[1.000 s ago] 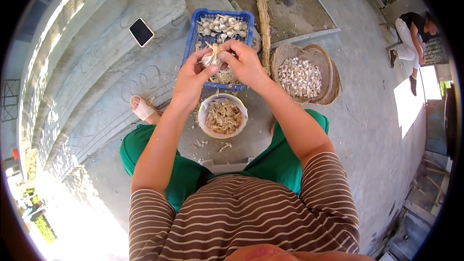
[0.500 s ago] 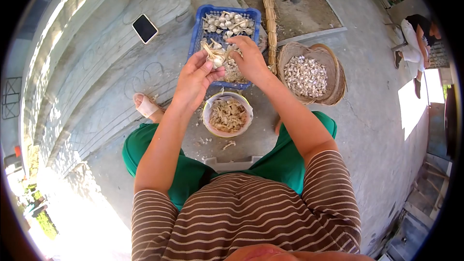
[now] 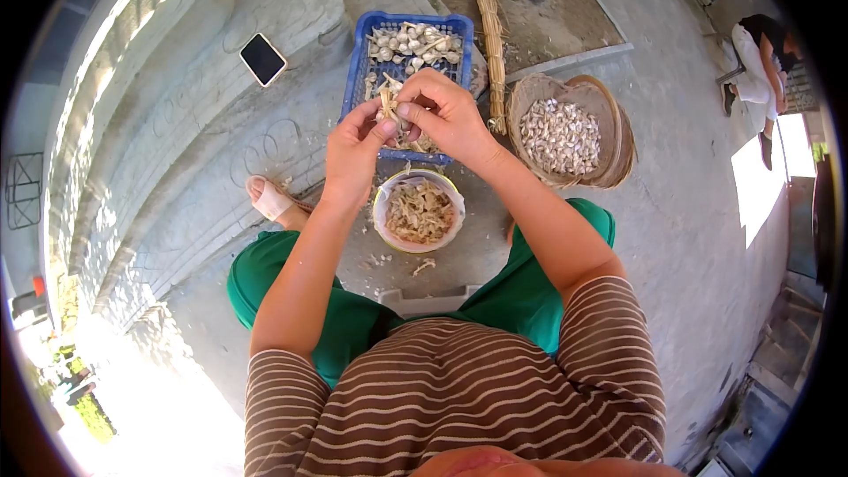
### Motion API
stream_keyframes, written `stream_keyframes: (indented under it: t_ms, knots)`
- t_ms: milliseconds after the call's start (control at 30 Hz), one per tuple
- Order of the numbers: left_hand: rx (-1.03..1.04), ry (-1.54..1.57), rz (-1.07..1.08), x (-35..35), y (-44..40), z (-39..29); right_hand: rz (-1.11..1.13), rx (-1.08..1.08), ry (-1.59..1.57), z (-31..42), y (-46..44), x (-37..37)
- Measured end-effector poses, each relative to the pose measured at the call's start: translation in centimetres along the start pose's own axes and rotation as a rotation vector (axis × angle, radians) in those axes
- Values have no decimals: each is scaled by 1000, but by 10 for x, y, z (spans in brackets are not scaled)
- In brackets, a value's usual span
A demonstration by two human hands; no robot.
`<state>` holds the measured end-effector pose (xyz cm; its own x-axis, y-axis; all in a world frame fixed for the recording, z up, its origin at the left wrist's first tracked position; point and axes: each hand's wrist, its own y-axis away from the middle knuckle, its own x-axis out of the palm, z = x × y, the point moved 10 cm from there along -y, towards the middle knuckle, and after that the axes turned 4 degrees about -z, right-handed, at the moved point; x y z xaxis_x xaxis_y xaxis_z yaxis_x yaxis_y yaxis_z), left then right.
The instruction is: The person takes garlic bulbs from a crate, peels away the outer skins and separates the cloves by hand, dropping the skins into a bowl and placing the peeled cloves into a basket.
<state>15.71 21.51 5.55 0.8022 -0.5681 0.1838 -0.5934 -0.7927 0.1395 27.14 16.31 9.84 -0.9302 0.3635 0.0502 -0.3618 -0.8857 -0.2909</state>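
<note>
A garlic bulb (image 3: 389,106) with a dry stem is held between both hands, over the near part of the blue crate (image 3: 351,79). My left hand (image 3: 357,146) grips it from the left with thumb and fingers. From the right, my right hand (image 3: 446,117) pinches it, fingers curled and partly hiding it. Whole bulbs (image 3: 415,42) lie at the far end of the crate. Just nearer to me stands a round lined bucket (image 3: 381,212) holding dry peels (image 3: 421,212). Separated cloves (image 3: 560,137) fill a woven basket (image 3: 611,128) on the right.
A straw broom (image 3: 491,44) lies beyond the crate's right side. On the concrete step at the left rests a phone (image 3: 263,60). Bits of peel (image 3: 424,267) are on the ground between my legs. Another person (image 3: 761,71) sits far right.
My right hand was apart from the bulb half a second ago and has closed on it again. The bulb's stem now points more upright.
</note>
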Motion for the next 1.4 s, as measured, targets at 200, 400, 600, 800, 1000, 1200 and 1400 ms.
stream_keyframes:
  t_ms: [200, 400, 600, 800, 1000, 1200, 1400]
  knots:
    - [33, -3, 15, 8, 1, -1, -49, 250, 22, -19, 5, -10]
    - [-85, 84, -2, 9, 3, 2, -142, -217, 773, -3, 0, -27]
    - [-36, 4, 1, 11, 4, -7, 37, -31, 176, 17, 0, -9]
    - [62, -200, 50, 14, 7, -13, 64, -132, 115, 16, -5, -7]
    - [50, -191, 84, 15, 9, -16, -8, -79, -38, -1, -4, -9]
    - [13, -95, 119, 18, 9, -13, -84, 95, -98, -12, 1, -13]
    - [-16, 133, 137, 19, 6, -18, -172, 211, 131, -40, -1, -35]
